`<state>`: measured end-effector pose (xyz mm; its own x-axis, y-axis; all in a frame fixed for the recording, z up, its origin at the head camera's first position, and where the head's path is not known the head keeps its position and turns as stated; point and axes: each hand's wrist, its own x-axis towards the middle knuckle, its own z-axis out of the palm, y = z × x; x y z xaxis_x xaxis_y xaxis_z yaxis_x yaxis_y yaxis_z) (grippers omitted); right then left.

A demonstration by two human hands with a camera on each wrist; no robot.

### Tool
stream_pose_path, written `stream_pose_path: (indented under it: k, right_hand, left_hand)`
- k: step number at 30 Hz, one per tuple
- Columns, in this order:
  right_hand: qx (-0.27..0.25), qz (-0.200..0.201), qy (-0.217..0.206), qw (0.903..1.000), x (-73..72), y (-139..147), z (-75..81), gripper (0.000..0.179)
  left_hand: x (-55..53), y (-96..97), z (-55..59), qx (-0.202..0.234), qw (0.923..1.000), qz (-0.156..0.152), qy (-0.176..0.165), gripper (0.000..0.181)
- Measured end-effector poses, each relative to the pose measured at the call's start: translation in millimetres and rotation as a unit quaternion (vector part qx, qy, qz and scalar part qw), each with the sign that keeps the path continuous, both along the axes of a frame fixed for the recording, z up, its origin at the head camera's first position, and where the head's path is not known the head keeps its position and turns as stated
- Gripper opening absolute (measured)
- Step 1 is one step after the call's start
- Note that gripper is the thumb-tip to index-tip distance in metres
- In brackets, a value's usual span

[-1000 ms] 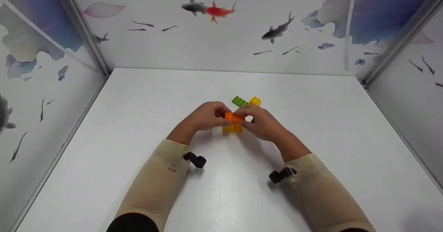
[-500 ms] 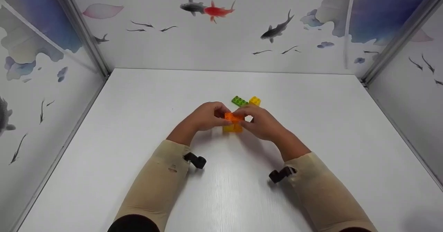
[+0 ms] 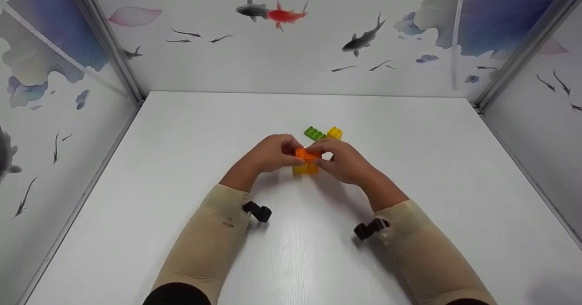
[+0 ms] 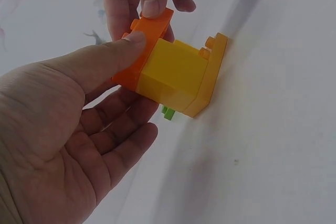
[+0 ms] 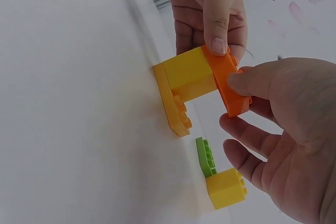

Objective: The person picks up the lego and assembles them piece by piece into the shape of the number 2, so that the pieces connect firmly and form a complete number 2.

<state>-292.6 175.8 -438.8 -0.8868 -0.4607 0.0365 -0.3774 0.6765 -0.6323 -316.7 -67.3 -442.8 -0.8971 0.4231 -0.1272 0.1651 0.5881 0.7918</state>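
Note:
Three toy building bricks stand stacked on the white table. At the bottom is a flat light-orange brick [image 4: 213, 74], with a taller yellow brick [image 4: 176, 69] on its left end. On top lies a deeper orange brick [image 5: 227, 80], reaching out to the right over the gap above the base's bare studs. My left hand [image 3: 274, 153] pinches the left end of this top brick, thumb on the near side. Its right end is pinched by my right hand [image 3: 344, 162], whose thumb presses the near face. The fingertips behind the brick are partly hidden.
Just beyond my right hand, a flat green brick [image 3: 314, 133] and a second yellow brick [image 3: 335, 132] lie side by side. White panels printed with fish [image 3: 361, 39] enclose the table at the back and both sides.

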Motion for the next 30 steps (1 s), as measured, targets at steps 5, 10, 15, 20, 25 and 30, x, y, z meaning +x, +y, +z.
stream_pose_path:
  k: [5,10,15,20,25,30]
  right_hand:
    - [-0.009,0.000,0.001,1.0000,-1.5,6,-1.3,0.032]
    - [-0.036,-0.034,-0.004,0.9988,-9.6,20,4.9,0.034]
    - [-0.061,-0.101,-0.017,0.9928,-23.5,36,11.4,0.037]
    - [-0.083,-0.154,-0.042,0.9838,-37.3,44,10.2,0.040]
    - [-0.117,-0.188,-0.062,0.9734,-52.5,42,1.9,0.044]
    - [-0.136,-0.212,-0.088,0.9639,-60.7,41,-12.0,0.054]
  left_hand:
    - [0.1,3.4,-1.7,-0.006,1.0000,-0.001,-0.004,0.029]
    - [-0.9,4.4,-1.5,-0.011,0.9999,0.000,-0.004,0.031]
    - [-1.1,4.1,-0.2,-0.017,0.9998,0.008,-0.007,0.031]
    - [-2.4,4.6,-1.7,-0.022,0.9996,0.009,-0.011,0.032]
    - [-2.8,4.1,-1.5,-0.022,0.9997,0.011,-0.008,0.032]
    - [-2.8,4.6,-0.8,-0.023,0.9996,0.008,-0.011,0.032]
